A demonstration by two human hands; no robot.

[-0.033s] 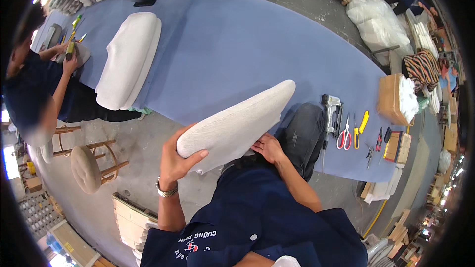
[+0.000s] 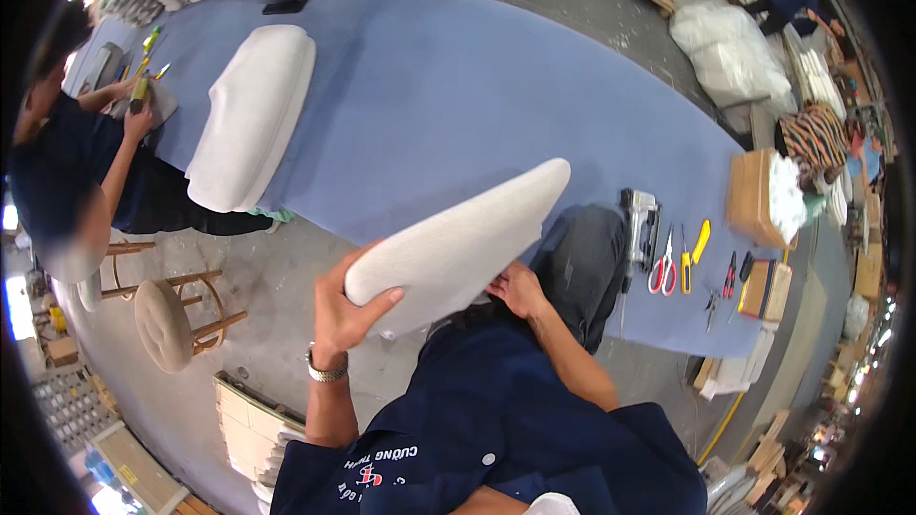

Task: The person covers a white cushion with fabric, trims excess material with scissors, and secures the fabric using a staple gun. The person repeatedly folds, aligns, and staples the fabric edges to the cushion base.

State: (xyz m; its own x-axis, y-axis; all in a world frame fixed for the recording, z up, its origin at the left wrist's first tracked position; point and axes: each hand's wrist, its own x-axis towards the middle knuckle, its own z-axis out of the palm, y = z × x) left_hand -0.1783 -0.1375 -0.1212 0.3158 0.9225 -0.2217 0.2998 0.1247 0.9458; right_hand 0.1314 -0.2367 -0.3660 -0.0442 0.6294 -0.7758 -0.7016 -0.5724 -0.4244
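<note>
A light-grey fabric-covered seat cushion (image 2: pixel 458 234) is held tilted above my lap, its far end near the blue table. My left hand (image 2: pixel 345 310) is closed round its near left end, thumb across the front and fingers behind. At the lower right edge my right hand (image 2: pixel 520 288) is closed against the cushion's underside, with its fingertips partly hidden there. My knee (image 2: pixel 582 248) in dark trousers is just right of the cushion. More pale grey cushions (image 2: pixel 253 119) lie stacked on the table at the left.
On the blue table (image 2: pixel 458 86) at the right are a staple gun (image 2: pixel 641 229), red-handled scissors (image 2: pixel 663 272), a yellow knife (image 2: pixel 701 241), pliers (image 2: pixel 730 275) and a cardboard box (image 2: pixel 752 195). A co-worker (image 2: pixel 72 153) sits at the left, beside a round stool (image 2: pixel 164 324).
The cushion and my left hand have shifted very slightly to the right, and the cushion's face is turned a little. Both hands keep their hold.
</note>
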